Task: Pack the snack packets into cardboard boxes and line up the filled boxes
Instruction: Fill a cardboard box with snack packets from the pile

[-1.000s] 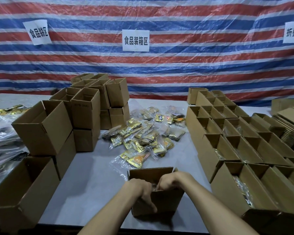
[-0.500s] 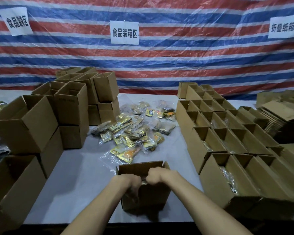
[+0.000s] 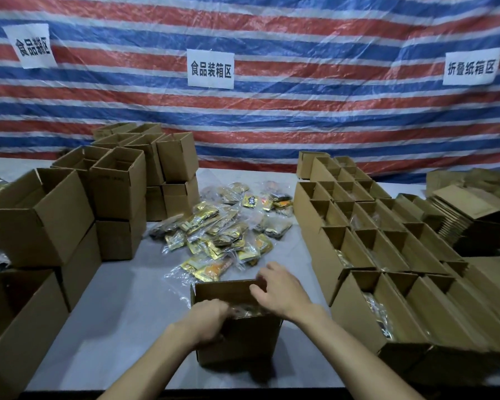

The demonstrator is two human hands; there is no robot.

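1. Fingers point(image 3: 267, 269) of the right hand point(image 3: 283, 294) are loosely spread and hold nothing. They hover over the far right corner of the open brown cardboard box point(image 3: 223, 290), pointing away from the person.
2. The left hand point(image 3: 211, 317) curls down over the box's near left edge with its fingers inside. Whether they pinch a packet or only press is hidden, so I cannot tell.
3. A few shiny packets point(image 3: 246, 308) show inside the box between the two hands, so it is probably part filled.
4. The loose heap of gold and clear plastic snack packets point(image 3: 223, 235) lies straight ahead, just beyond the box's far wall. Its long axis runs from near left to far right.
5. The right hand is the nearer one to that heap, since it is already past the rim. A forward reach looks like the likely next move.
6. Rows of filled brown boxes point(image 3: 387, 255) stand to the right on the grey surface point(image 3: 113, 313), well apart from the left hand.
7. Empty stacked cardboard boxes point(image 3: 119, 192) stand to the left.
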